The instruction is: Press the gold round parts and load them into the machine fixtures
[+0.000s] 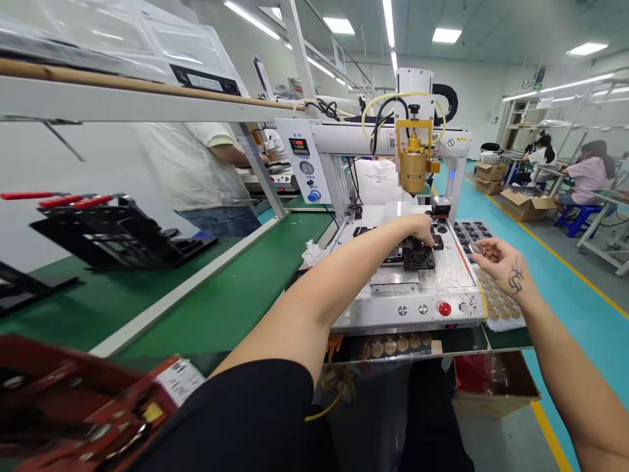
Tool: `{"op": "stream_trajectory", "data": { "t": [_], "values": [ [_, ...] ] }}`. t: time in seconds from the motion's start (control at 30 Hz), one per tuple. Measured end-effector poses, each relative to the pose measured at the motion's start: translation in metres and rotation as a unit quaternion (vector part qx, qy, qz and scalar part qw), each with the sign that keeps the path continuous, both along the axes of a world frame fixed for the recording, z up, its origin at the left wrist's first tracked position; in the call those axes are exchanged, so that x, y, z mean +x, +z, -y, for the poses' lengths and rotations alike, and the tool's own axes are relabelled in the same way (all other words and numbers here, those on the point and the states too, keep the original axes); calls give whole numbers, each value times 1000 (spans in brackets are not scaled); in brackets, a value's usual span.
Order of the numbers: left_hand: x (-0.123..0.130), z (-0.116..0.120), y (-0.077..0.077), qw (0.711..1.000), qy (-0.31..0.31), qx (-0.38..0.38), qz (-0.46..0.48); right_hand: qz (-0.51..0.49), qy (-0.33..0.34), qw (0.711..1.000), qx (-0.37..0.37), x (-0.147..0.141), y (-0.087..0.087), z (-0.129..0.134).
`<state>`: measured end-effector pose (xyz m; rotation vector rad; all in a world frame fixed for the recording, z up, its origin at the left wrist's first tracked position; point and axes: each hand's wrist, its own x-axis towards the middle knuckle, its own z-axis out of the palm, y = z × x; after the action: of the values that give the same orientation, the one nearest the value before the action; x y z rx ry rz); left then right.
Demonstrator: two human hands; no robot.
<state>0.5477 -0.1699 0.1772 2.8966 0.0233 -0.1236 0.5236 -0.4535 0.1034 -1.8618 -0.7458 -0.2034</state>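
My left hand [421, 229] reaches across to the black fixture [419, 255] on the machine's white bed. Its fingers are drawn together and point down at the fixture's right side; whatever is at the fingertips is hidden. Off the bed's right edge, my right hand [502, 263] pinches a small round shiny disc [476, 248] between thumb and fingers. Below that hand lies a sheet of round gold-brown discs [502, 305]. Behind it sits a black tray [469, 231] with rows of dark parts. A brass-coloured press head [413, 172] hangs above the fixture.
A control panel [305, 160] stands left of the bed; a red button [445, 309] is on its front. Several discs [390, 345] lie under the front edge. Red-handled black clamps [122, 226] stand at left on the green bench [236, 288]. Co-workers are beyond.
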Motion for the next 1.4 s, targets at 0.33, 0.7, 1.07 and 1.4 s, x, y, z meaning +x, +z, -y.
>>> {"op": "stream_trajectory", "data": {
  "t": [0.33,0.7,1.07,1.4],
  "values": [
    [-85,-25,28,969,26,-158,187,22,156,973,-165,79,15,-103],
    [-216,-54,8,940,42,-240,239,94,238,923,-287,100,21,-126],
    [-290,-41,-10,896,28,-338,288,168,119,929,-309,89,13,-128],
    [-355,-22,-118,876,143,-378,264,128,-103,982,-91,-47,-75,20]
  ]
}}
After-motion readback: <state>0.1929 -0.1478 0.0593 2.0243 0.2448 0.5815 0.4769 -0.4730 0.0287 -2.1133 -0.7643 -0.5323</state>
